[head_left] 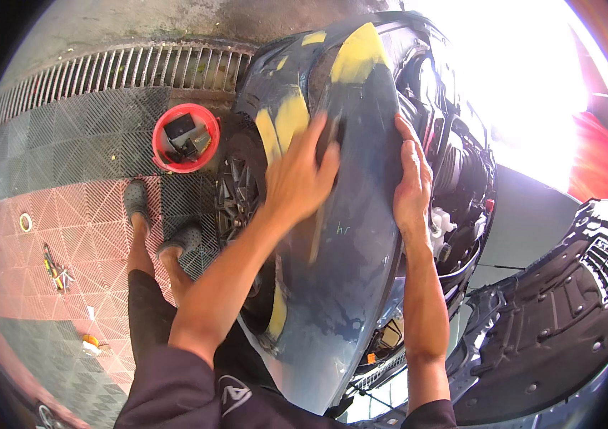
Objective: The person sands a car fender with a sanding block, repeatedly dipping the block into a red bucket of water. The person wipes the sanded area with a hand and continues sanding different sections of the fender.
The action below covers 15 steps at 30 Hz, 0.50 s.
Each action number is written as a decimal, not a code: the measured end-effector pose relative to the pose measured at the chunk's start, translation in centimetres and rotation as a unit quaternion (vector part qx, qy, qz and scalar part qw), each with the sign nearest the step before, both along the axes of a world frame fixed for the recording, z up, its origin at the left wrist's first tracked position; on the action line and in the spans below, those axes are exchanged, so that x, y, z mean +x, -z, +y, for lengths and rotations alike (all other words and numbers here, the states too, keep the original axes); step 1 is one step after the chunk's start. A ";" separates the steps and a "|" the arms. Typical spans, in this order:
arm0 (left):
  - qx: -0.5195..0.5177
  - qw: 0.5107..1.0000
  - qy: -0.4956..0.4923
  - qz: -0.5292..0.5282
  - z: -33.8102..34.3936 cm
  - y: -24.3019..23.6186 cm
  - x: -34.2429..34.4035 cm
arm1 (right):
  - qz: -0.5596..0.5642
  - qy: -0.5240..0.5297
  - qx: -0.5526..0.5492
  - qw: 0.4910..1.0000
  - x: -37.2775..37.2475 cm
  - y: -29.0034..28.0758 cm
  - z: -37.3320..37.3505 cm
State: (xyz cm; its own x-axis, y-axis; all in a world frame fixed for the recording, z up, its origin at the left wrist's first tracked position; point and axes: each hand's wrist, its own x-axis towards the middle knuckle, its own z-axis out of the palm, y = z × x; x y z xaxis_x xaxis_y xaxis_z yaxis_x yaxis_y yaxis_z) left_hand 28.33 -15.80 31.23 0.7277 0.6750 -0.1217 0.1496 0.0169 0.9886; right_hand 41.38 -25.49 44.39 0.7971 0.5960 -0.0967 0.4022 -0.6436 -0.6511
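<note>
A car's front fender (357, 286), bare grey-blue with sanded patches, fills the middle. Yellow filler (361, 51) covers its far end, with more around the wheel arch. My left hand (293, 175) is over the fender beside the wheel arch, fingers bent downward and thumb apart. A dark, blurred shape lies between finger and thumb; its kind cannot be made out. Along the fender's inner edge, beside the engine bay, my right hand (411, 175) rests with fingers stretched out, holding nothing visible.
A red bucket (188, 169) with dark items inside stands left of the front wheel (236, 186). The engine bay (454, 164) lies open on the right. Tools (55, 270) and a tape roll (26, 222) lie on the tiled floor. A drain grate (132, 68) runs behind.
</note>
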 end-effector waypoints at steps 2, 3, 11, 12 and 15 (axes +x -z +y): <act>-0.023 0.999 0.002 -0.022 -2.0 0.3 -2.5 | -0.016 -0.004 -0.020 1.000 -0.2 -0.3 0.1; -0.019 1.000 0.003 -0.017 -1.5 0.2 -2.1 | -0.014 -0.008 -0.009 1.000 -0.1 -0.3 0.0; 0.012 1.000 -0.012 -0.006 1.4 1.8 1.8 | -0.001 -0.007 -0.002 1.000 -0.1 0.1 0.3; 0.006 1.000 -0.017 -0.023 -0.4 1.5 0.1 | -0.004 -0.004 -0.005 1.000 0.1 -0.3 0.0; 0.000 0.999 -0.033 -0.038 1.2 1.0 2.3 | 0.008 0.000 0.014 1.000 0.1 -0.1 0.4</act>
